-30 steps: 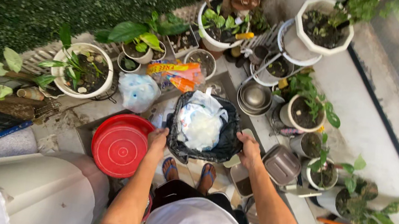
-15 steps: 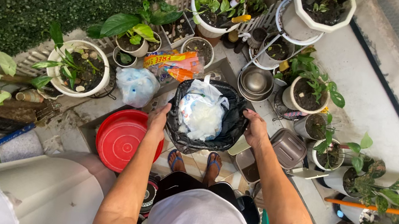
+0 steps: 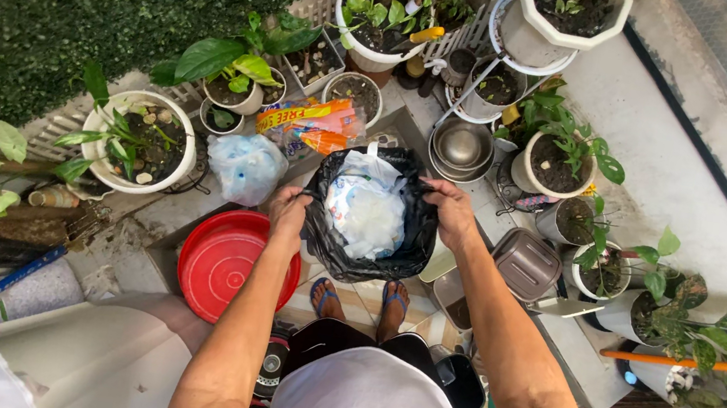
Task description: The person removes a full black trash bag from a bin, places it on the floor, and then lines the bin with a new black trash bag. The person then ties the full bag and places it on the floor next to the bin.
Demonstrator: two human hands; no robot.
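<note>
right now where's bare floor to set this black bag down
Bare floor runs right of the potted plants, toward the dark rail. Around the black bag, held by left hand and right hand, pots, red lid and steel bowls crowd.

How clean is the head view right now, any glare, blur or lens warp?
Head view: even daylight, soft shadows, sharp on the black bag and both hands; upper right corner washed out by glare; wide lens bends the edges, so the black floor strip curves.

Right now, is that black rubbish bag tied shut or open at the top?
Open. The left hand and right hand hold the black bag by its rim, and white plastic bags show inside.
</note>
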